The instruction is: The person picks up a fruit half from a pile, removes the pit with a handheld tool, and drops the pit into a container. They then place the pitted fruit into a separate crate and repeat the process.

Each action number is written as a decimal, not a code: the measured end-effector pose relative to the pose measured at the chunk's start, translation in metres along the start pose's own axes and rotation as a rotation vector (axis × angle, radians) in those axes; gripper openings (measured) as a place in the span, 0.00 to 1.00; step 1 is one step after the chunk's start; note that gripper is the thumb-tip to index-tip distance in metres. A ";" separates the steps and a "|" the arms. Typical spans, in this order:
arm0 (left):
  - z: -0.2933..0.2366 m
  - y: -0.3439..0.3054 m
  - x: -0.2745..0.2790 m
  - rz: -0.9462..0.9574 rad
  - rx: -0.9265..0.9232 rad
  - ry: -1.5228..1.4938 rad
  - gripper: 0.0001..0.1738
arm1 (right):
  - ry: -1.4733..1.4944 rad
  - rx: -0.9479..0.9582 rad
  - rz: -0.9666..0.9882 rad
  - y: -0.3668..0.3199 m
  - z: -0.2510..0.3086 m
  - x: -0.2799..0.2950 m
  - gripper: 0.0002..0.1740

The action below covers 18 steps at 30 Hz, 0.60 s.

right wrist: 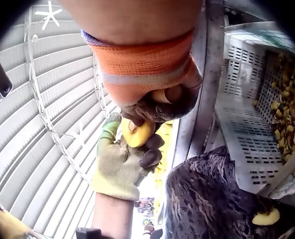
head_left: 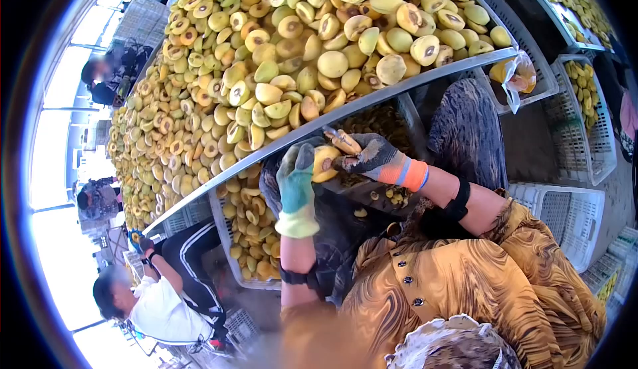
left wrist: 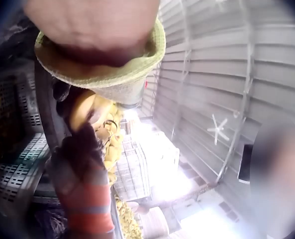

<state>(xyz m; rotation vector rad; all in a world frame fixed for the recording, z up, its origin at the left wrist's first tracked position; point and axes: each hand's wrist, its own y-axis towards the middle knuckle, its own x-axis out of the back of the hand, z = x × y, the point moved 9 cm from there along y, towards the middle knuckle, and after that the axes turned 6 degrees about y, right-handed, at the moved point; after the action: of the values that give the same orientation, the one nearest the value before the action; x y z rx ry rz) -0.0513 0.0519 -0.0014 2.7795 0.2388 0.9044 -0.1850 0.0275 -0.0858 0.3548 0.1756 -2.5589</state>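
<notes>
You have the yellow fruit (head_left: 324,163) between your 2 gloved hands, just below the metal rim of the sorting table (head_left: 372,101). Your left hand (head_left: 297,183), in the green glove, cups it from underneath with the fingers curled round its far side; the right-wrist view shows the glove's dark fingertips (right wrist: 151,158) pressed against the skin. Your right hand (head_left: 369,158), in the dark glove with the orange cuff, is closed in a fist round a small pale-handled tool (head_left: 344,142), whose tip sits at the top of the fruit. Judging by the heap of halved fruit (head_left: 299,43) on the table, with smooth skins and dark pit hollows, this fruit is light, fits in 1 palm, and is soft-fleshed round a hard stone. It will probably bruise or split under a hard squeeze, and juice likely makes the skin slippery against the glove. The safest hold seems a broad one: spread the curled fingers round the rounded sides, let the palm carry the weight, and keep the fingertips clear of the tool's tip. Whether the fruit is already cut open cannot be told from these views.
</notes>
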 end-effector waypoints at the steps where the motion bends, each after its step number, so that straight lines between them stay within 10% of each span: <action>1: 0.017 -0.001 -0.005 0.019 0.139 -0.141 0.10 | -0.022 0.014 0.048 0.001 -0.003 -0.007 0.24; 5: 0.060 -0.014 -0.022 -0.101 0.555 -0.577 0.10 | 0.211 -0.036 -0.083 0.002 -0.023 -0.002 0.18; 14: 0.077 -0.029 -0.026 -0.384 0.331 -0.556 0.11 | -0.232 -0.222 -0.019 -0.014 -0.016 -0.018 0.20; 18: 0.051 -0.026 -0.027 -0.413 0.285 -0.460 0.12 | -0.348 0.037 0.035 -0.004 -0.039 -0.020 0.19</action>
<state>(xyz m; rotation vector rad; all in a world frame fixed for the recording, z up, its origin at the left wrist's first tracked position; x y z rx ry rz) -0.0446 0.0637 -0.0635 2.9168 0.8745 0.1341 -0.1623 0.0490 -0.1170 -0.0755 -0.0077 -2.5439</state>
